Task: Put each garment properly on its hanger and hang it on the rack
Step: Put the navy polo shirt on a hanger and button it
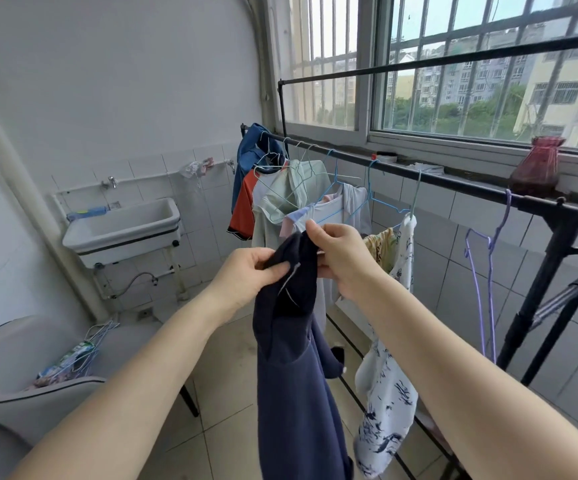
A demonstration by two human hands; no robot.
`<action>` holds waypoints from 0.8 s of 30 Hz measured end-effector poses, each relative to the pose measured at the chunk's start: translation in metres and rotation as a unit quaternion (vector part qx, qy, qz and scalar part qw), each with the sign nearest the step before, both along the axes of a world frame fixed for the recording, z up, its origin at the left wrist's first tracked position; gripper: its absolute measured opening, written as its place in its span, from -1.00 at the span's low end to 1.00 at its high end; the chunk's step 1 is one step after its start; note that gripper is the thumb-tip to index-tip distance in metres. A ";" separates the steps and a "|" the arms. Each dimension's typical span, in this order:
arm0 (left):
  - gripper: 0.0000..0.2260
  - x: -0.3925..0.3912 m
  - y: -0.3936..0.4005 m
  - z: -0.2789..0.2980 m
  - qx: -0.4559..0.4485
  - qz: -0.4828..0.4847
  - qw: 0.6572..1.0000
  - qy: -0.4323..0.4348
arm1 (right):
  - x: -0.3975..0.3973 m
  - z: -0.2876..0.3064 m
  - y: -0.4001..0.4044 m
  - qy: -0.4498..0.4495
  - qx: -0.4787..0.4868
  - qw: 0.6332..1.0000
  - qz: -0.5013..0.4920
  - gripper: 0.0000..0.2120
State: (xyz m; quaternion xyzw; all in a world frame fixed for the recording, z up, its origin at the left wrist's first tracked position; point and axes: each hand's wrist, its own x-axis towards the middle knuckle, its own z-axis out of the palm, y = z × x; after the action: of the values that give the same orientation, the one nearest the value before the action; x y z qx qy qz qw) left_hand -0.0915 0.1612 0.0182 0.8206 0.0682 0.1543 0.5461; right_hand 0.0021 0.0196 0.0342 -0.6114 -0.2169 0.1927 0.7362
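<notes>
Both hands up in front of the rack rail point(429, 176), each pinching the top edge of the navy garment point(294, 368). Left hand point(246, 275): fingers curled, thumb clamped over the fabric, a pale wire just by its fingertips. Right hand point(341, 258): fingers bent, gripping the same edge from the other side. Garment hangs straight down below the fingers. Just beyond the right fingers: hung shirts on blue hangers point(360, 199), white patterned garment point(387, 393). Empty purple hanger point(488, 271) further right. Sink point(121, 230) far left of left fingers.
</notes>
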 end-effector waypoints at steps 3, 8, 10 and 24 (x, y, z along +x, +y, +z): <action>-0.84 0.000 0.010 0.006 -0.125 0.036 0.991 -0.028 | 0.009 -0.006 -0.004 0.010 -0.041 0.999 -0.032 -0.67; -0.80 0.008 0.017 0.013 -0.251 0.078 0.964 -0.047 | 0.015 -0.012 -0.011 -0.147 -0.199 0.966 -0.069 -0.74; -0.82 0.013 0.012 0.014 -0.260 0.080 0.961 -0.043 | 0.010 -0.011 -0.014 -0.221 -0.151 0.960 -0.086 -0.75; -0.73 0.032 0.005 0.017 -0.165 0.074 0.983 -0.031 | 0.010 -0.001 -0.035 -0.172 -0.157 0.972 -0.037 -0.81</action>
State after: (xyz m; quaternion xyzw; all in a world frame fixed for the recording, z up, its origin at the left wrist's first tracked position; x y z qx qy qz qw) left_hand -0.0594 0.1661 0.0355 0.7071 0.1368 0.2061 0.6625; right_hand 0.0124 -0.0155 0.0332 -0.7509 -0.2850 0.0890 0.5891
